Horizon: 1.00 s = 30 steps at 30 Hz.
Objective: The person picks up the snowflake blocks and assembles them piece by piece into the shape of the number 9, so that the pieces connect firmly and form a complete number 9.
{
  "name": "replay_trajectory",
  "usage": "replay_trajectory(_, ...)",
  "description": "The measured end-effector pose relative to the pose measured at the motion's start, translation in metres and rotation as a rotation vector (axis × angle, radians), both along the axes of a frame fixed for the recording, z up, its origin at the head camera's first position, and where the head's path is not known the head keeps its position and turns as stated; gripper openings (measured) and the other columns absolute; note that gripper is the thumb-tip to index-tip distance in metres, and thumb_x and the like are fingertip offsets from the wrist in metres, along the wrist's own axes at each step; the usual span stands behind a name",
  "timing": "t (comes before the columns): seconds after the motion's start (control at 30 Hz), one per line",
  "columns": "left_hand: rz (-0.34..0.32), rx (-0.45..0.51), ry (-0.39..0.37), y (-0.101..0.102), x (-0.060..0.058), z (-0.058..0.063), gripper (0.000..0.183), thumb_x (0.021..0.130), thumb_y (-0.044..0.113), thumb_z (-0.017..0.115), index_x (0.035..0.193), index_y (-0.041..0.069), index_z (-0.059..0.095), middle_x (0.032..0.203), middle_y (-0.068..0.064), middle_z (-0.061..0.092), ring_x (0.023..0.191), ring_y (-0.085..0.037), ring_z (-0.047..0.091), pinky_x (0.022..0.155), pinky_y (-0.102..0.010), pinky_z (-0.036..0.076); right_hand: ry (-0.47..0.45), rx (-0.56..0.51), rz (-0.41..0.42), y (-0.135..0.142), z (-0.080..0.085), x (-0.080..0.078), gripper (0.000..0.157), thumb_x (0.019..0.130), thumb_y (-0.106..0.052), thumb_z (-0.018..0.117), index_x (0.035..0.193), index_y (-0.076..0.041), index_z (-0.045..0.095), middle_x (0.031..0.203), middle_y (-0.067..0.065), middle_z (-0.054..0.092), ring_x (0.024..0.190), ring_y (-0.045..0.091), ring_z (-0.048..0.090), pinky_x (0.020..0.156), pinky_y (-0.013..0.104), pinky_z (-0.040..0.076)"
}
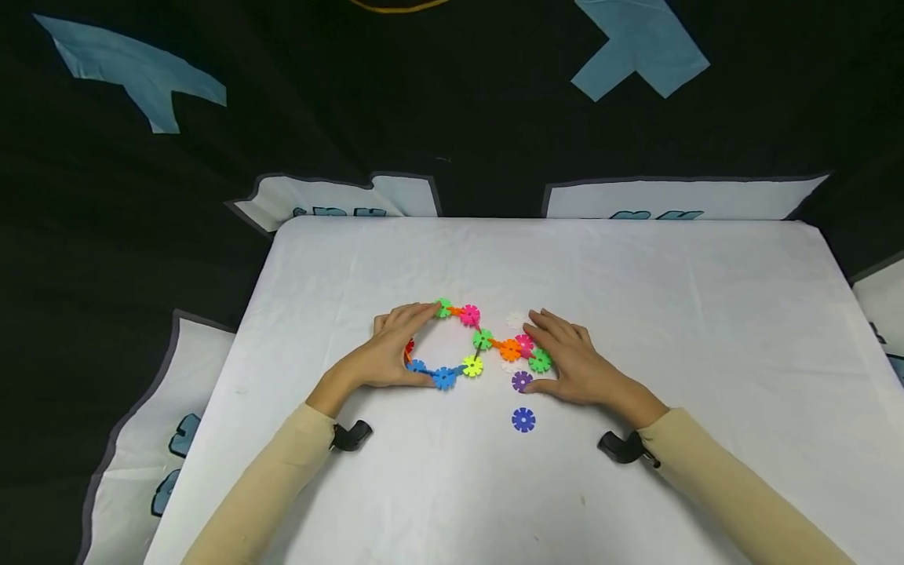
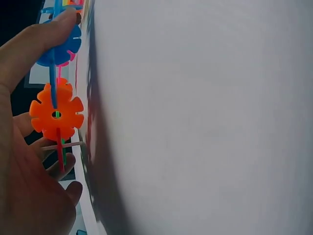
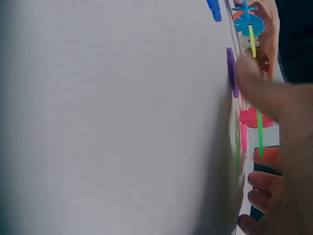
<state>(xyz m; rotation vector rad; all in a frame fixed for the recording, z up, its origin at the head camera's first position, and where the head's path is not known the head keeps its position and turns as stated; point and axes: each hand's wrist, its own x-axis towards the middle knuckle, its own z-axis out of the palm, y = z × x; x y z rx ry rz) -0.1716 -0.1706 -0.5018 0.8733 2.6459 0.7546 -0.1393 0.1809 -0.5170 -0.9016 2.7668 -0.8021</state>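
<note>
Linked plastic snowflake discs form a ring with a short tail on its right. My left hand (image 1: 397, 345) holds the ring's left side, thumb at a blue disc (image 1: 444, 378) and fingertips by a green disc (image 1: 443, 308). An orange disc (image 2: 56, 111) lies inside that hand's curve in the left wrist view. Around the tail's end, a pink disc (image 1: 524, 343) and a green disc (image 1: 540, 360), my right hand (image 1: 574, 362) rests with fingers spread. Its thumb touches or nearly touches a loose purple disc (image 1: 522, 381). Whether its fingertips touch the tail is unclear.
A loose dark blue disc (image 1: 523, 420) lies nearer me than the purple one. A pale white disc (image 1: 515, 319) is close to the right fingertips. Everything rests on a white-covered table (image 1: 706, 314), with black cloth (image 1: 459, 118) behind its far edge.
</note>
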Motion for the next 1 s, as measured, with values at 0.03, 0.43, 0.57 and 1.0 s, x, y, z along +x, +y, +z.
replay_trajectory(0.03,-0.007,0.005,0.002,0.001,0.0,0.0,0.118,0.067,0.053,0.086,0.158,0.025,0.017,0.158,-0.004,0.026,0.145,-0.025,0.021,0.099,-0.045,0.022,0.015,-0.011,-0.005,0.001,0.001,0.0,0.092,0.076,-0.046,0.081,0.148,-0.005,0.04,0.159,0.017,0.027,0.147,0.036,0.02,0.11,0.057,0.022)
replay_trajectory(0.43,-0.077,-0.003,0.019,0.038,-0.015,0.005,0.116,0.068,0.056,0.084,0.158,0.029,0.016,0.161,-0.001,0.021,0.145,-0.023,0.022,0.101,-0.046,0.023,0.061,-0.159,-0.14,0.009,0.007,0.003,0.035,0.081,-0.021,0.08,0.108,-0.003,0.066,0.121,0.012,0.06,0.118,0.031,0.049,0.098,0.048,0.034)
replay_trajectory(0.57,-0.131,-0.029,0.032,0.069,-0.028,0.006,0.115,0.068,0.058,0.083,0.157,0.032,0.016,0.162,0.002,0.019,0.143,-0.022,0.025,0.1,-0.044,0.025,-0.056,-0.205,-0.199,0.023,0.01,0.006,0.044,0.082,-0.019,0.078,0.12,-0.004,0.061,0.095,0.007,0.062,0.084,0.02,0.051,0.076,0.033,0.04)
replay_trajectory(1.0,-0.177,-0.044,0.119,0.118,-0.04,0.007,0.107,0.07,0.057,0.082,0.155,0.024,0.027,0.163,-0.007,0.017,0.146,-0.026,0.026,0.105,-0.043,0.025,-0.157,-0.294,-0.346,0.062,0.006,0.006,0.052,0.089,-0.01,0.07,0.138,-0.013,0.052,0.099,0.009,0.063,0.079,0.019,0.052,0.066,0.024,0.043)
